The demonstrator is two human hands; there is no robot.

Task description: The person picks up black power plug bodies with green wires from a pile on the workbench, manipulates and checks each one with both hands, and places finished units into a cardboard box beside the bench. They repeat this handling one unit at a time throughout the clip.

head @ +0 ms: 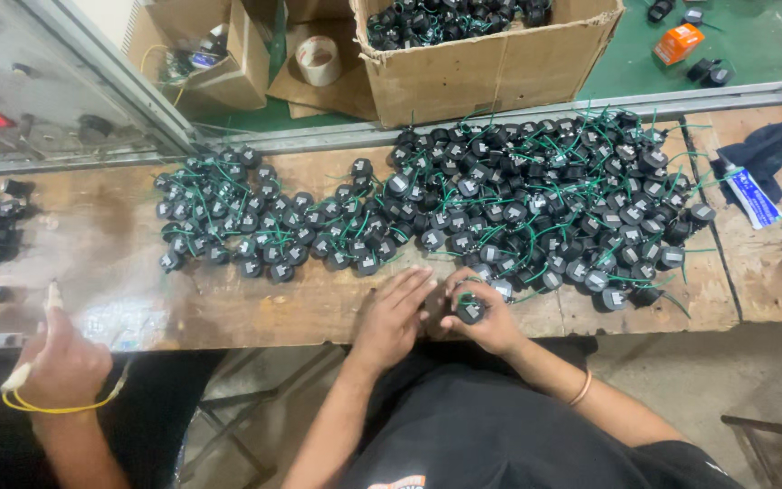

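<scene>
My right hand grips one small black round part with a green wire at the near edge of the wooden workbench. My left hand lies flat beside it, fingers spread on the wood, holding nothing. Just beyond both hands spreads a big heap of the same black parts with green wires. A smaller, flatter group of these parts lies to the left.
A co-worker's hand at the left holds a tool with a yellow cord. A cardboard box of black parts stands beyond the bench, with a tape roll. A dark cloth and a white tube lie at the right.
</scene>
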